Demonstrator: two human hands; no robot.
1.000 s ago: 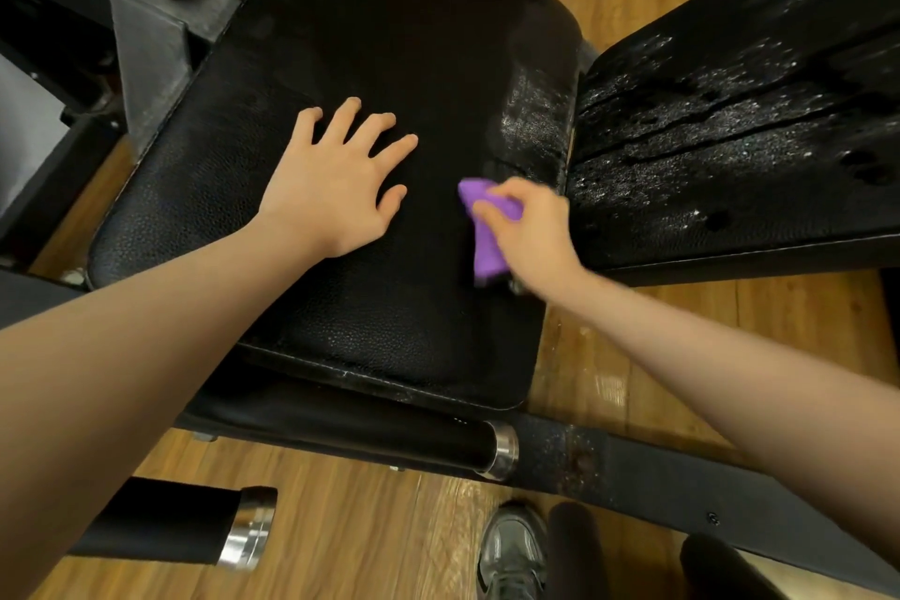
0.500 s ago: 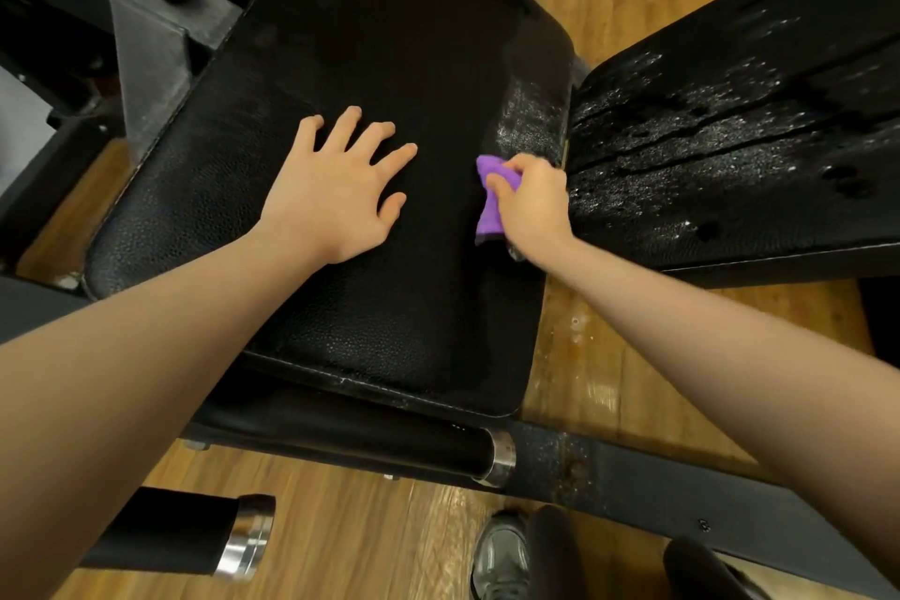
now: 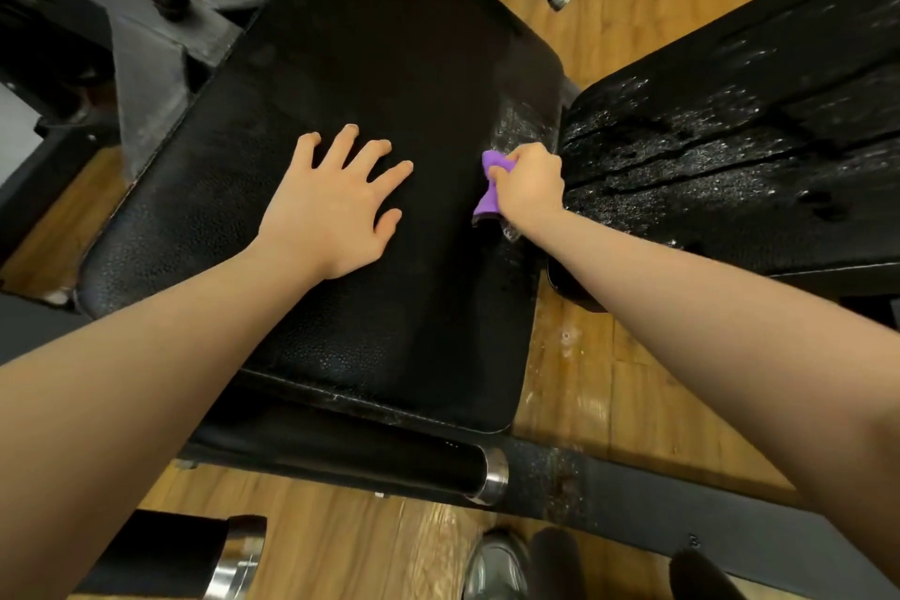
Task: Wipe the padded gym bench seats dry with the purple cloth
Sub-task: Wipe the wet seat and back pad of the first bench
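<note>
- Left hand lies flat, fingers spread, on the near seat pad; likely bracing the lean.
- Right hand fists the purple cloth, bunched, pressed at the pad's right edge beside a wet patch.
- Beyond, the second pad glistens with droplets, unwiped.

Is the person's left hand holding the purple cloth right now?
No, the left hand lies flat with spread fingers on the seat pad; the right hand grips the purple cloth.

Purple cloth in right hand
</note>
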